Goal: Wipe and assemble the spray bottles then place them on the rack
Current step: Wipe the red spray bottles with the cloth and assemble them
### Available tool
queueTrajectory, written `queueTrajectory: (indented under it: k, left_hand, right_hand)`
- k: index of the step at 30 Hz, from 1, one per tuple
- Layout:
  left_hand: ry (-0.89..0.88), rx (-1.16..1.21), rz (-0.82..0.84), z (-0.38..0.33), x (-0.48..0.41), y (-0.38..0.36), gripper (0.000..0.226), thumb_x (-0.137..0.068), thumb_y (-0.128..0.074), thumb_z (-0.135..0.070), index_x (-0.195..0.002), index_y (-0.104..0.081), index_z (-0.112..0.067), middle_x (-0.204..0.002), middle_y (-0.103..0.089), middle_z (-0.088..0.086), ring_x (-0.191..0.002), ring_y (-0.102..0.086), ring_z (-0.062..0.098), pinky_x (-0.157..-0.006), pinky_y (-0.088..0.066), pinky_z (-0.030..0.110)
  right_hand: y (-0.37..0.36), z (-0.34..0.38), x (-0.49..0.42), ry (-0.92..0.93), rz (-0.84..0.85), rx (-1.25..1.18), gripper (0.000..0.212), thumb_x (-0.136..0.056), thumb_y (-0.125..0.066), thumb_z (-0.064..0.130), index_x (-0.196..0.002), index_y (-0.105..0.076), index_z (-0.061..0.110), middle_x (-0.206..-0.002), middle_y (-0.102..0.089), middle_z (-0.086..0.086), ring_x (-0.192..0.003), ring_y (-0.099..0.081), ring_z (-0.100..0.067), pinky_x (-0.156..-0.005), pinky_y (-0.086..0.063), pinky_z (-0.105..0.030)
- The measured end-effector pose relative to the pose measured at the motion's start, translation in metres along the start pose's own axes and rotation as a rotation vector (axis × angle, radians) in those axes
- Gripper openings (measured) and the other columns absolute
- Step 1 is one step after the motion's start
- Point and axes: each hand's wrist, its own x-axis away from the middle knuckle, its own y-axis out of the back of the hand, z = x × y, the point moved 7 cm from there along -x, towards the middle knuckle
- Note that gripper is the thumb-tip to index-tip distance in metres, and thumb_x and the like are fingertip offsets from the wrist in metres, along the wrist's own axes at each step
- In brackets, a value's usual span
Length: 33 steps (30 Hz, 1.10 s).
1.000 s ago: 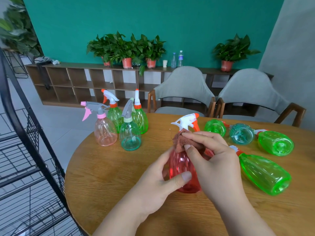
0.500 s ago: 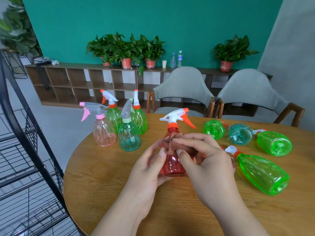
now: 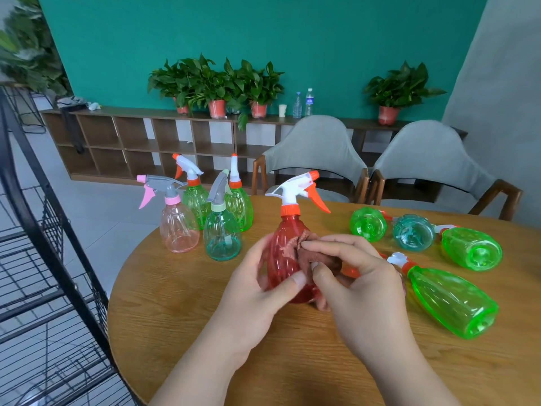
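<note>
Compared with a moment ago, the red spray bottle (image 3: pixel 285 247) is higher and more upright, and its white and orange trigger head now shows fully above the fingers. The left hand (image 3: pixel 257 291) is curled around the lower body of this bottle and holds it over the table (image 3: pixel 181 317). The right hand (image 3: pixel 360 276) pinches a brownish cloth (image 3: pixel 316 256) between thumb and fingers and presses it on the bottle's side, so I judge that the wiping of this bottle is in progress. Beyond the left hand four bottles stand upright with heads fitted: a pink one (image 3: pixel 178 227), a teal one (image 3: pixel 222 235) and two green ones (image 3: pixel 194 200) (image 3: pixel 241 206); they look finished. To the right of the right hand four more bottles lie on their sides, the nearest green one (image 3: pixel 450 300) just beside the wrist; these probably still wait for wiping. Far to the left of the left hand is the black wire rack (image 3: pixel 44 230), and none of the bottles in view is on it yet, so about half of the cleaning and all of the placing seem to remain
</note>
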Motion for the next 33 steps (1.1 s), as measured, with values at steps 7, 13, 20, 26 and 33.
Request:
queueTrajectory:
  k: [7, 13, 20, 26, 33]
  left_hand:
    - [0.001, -0.102, 0.082, 0.006, 0.001, -0.015, 0.083, -0.085, -0.091, -0.007, -0.150, -0.050, -0.038, -0.138, -0.072, -0.008, -0.130, -0.068, 0.013, -0.114, -0.052, 0.044]
    - [-0.015, -0.137, 0.047, 0.003, 0.003, -0.017, 0.078, -0.083, -0.094, -0.012, -0.143, -0.056, -0.046, -0.130, -0.075, -0.011, -0.120, -0.073, 0.011, -0.108, -0.058, 0.043]
    - [0.013, -0.209, 0.064, 0.009, 0.005, -0.015, 0.078, -0.080, -0.096, -0.020, -0.142, -0.057, -0.045, -0.129, -0.076, -0.008, -0.119, -0.073, 0.015, -0.109, -0.056, 0.050]
    - [-0.011, -0.318, 0.092, 0.007, 0.010, -0.020, 0.081, -0.076, -0.098, -0.029, -0.140, -0.055, -0.053, -0.127, -0.075, -0.013, -0.117, -0.073, 0.012, -0.105, -0.057, 0.045]
    - [-0.051, -0.325, 0.043, 0.002, 0.010, -0.019, 0.077, -0.078, -0.097, -0.027, -0.141, -0.060, -0.049, -0.123, -0.078, -0.011, -0.115, -0.075, 0.013, -0.104, -0.058, 0.047]
  right_hand:
    - [0.005, 0.003, -0.005, 0.068, -0.055, 0.059, 0.040, -0.092, -0.080, 0.006, -0.104, -0.083, 0.044, -0.115, -0.073, 0.018, -0.115, -0.068, -0.004, -0.094, -0.050, -0.011]
    - [0.002, 0.010, -0.002, 0.101, -0.060, 0.115, 0.031, -0.094, -0.080, 0.017, -0.112, -0.081, 0.042, -0.114, -0.073, 0.021, -0.118, -0.066, 0.001, -0.096, -0.047, -0.008]
    - [0.014, 0.013, -0.004, 0.173, -0.183, 0.289, 0.030, -0.093, -0.081, 0.020, -0.116, -0.082, 0.039, -0.109, -0.071, 0.021, -0.106, -0.069, 0.000, -0.089, -0.055, -0.020]
    - [0.027, 0.027, 0.003, 0.316, -0.386, 0.371, 0.024, -0.093, -0.083, 0.016, -0.116, -0.084, 0.023, -0.101, -0.069, 0.008, -0.090, -0.068, -0.008, -0.080, -0.054, -0.020]
    - [0.005, 0.034, 0.006, 0.374, -0.201, 0.454, 0.022, -0.091, -0.085, 0.018, -0.112, -0.085, 0.022, -0.101, -0.063, 0.010, -0.092, -0.065, -0.004, -0.083, -0.052, -0.017]
